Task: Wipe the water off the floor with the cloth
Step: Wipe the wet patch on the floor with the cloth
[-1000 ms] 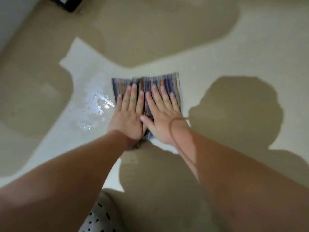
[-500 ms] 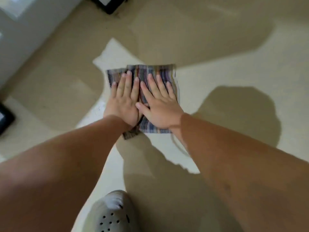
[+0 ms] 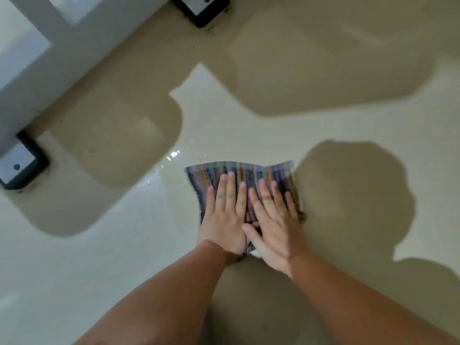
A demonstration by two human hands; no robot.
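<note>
A striped multicoloured cloth (image 3: 249,174) lies spread on the pale glossy floor (image 3: 124,245) in the middle of the head view. My left hand (image 3: 224,220) and my right hand (image 3: 273,230) lie flat on it side by side, palms down and fingers stretched forward, pressing it to the floor. The near part of the cloth is hidden under my hands. A thin film of water (image 3: 171,155) with small glinting drops sits just beyond the cloth's far left corner.
A white furniture panel (image 3: 49,46) stands at the upper left on two black feet, one foot (image 3: 201,11) at the top edge and another foot (image 3: 20,165) at the far left. Dark shadows cross the floor around the cloth.
The cloth slid left over the puddle under both hands, then back towards me and right. The large wet patch is now a thin film. My shoe has left the view.
</note>
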